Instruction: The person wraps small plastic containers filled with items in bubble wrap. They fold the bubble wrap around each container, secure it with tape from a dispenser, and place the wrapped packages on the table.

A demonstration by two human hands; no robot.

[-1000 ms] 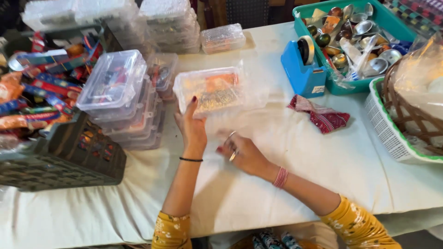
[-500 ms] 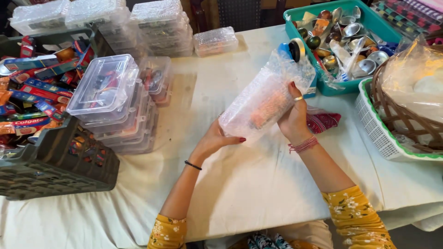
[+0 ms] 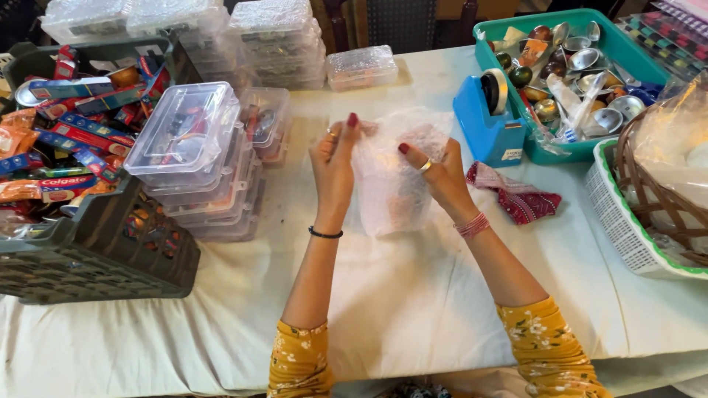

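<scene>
White-clothed desk (image 3: 413, 309) fills my view; dark plastic crate (image 3: 96, 258) of red-and-blue tubes sits left, stacked clear plastic boxes (image 3: 195, 140) beside it. Centre: bubble-wrapped clear box (image 3: 391, 184) stands upright between both hands, above the desk. Left hand (image 3: 333, 166) pinches the wrap's top edge, right hand (image 3: 439, 173) grips its side. Wrapping step, I judge; taping looks next, blue tape dispenser (image 3: 490, 118) near.

Teal tray (image 3: 501, 55), blue tape dispenser (image 3: 485, 125), red patterned cloth (image 3: 516, 195), white tablecloth (image 3: 413, 309), dark grey crate (image 3: 103, 258)
</scene>
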